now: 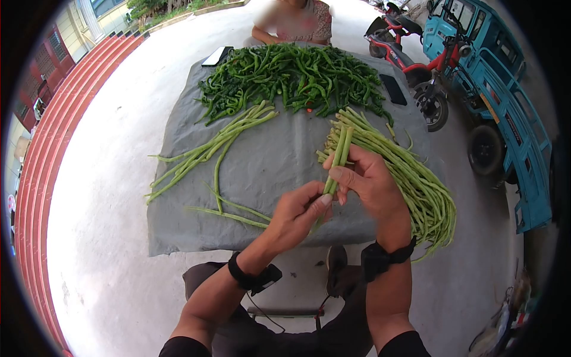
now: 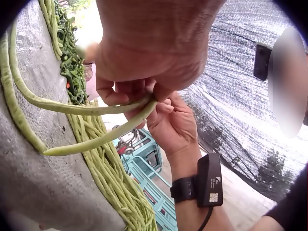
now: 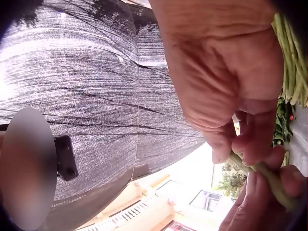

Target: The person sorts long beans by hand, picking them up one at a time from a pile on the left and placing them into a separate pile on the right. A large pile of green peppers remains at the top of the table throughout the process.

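Note:
Both hands hold a couple of long green beans (image 1: pixel 341 150) over the near part of the cloth-covered table. My left hand (image 1: pixel 297 214) pinches them lower down, thumb on top. Just above it, my right hand (image 1: pixel 367 179) grips the same beans between thumb and fingers, and their upper ends stick out past it. In the left wrist view the long beans (image 2: pixel 91 108) bend away in loops from the fingertips. A big bundle of long beans (image 1: pixel 419 190) lies right beside the right hand. Several separate beans (image 1: pixel 217 143) lie on the left of the cloth.
A wide heap of green peppers (image 1: pixel 291 74) covers the far side of the grey cloth (image 1: pixel 190 232). One dark phone (image 1: pixel 393 89) lies at the right edge. A person (image 1: pixel 291 24) sits opposite. Right of the table stand a red scooter (image 1: pixel 410 56) and a blue cargo tricycle (image 1: pixel 505 107).

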The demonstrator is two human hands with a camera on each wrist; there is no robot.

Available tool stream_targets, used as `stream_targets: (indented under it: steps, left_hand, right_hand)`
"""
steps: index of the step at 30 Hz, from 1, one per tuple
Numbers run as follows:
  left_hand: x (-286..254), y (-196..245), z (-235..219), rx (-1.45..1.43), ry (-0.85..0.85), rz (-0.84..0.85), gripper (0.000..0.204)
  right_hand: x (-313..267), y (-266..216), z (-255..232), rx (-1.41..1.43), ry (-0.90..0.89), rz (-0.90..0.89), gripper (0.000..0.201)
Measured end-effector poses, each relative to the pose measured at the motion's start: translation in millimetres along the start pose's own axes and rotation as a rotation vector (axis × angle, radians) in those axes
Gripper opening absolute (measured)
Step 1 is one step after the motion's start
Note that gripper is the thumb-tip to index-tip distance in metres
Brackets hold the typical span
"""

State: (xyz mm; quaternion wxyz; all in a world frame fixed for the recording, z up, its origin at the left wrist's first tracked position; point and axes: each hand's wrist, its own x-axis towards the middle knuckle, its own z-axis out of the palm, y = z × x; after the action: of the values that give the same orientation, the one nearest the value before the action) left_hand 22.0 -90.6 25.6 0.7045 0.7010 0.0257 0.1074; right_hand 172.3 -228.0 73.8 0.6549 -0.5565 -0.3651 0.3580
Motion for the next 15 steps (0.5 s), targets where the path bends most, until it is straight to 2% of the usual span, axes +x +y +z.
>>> stream_targets:
  steps: [3,7,9,12,13,15]
  left_hand:
    - [4.0,-6.4,-0.2,0.077,-0.013,0.128,0.022]
    - [3.9,-9.3,-6.0,0.080,-0.116,0.029,0.028]
    - [4.6,-10.0,-8.9,0.130,-0.169,-0.038,0.028]
    - [0.9,-0.6,-14.7,0.184,-0.125,-0.093,0.027]
    - [1.6,-3.0,-18.8,0.292,-0.107,-0.045,0.027]
    - [7.9,-8.9,-29.5,0.504,-0.071,0.072,0.025]
  right_hand:
    - [-2.5,2.5,-0.6,-0.002,0.073,-0.062,0.019]
    - [-8.8,-1.3,-14.7,0.079,0.271,-0.126,0.019]
    - [-11.2,-6.3,-23.7,0.139,0.378,-0.214,0.019]
    - [-19.2,-3.4,-58.1,0.193,0.470,-0.312,0.019]
    - [-21.3,-4.8,-66.4,0.204,0.489,-0.342,0.019]
    - [-28.9,-9.3,-77.0,0.225,0.646,-0.356,0.023]
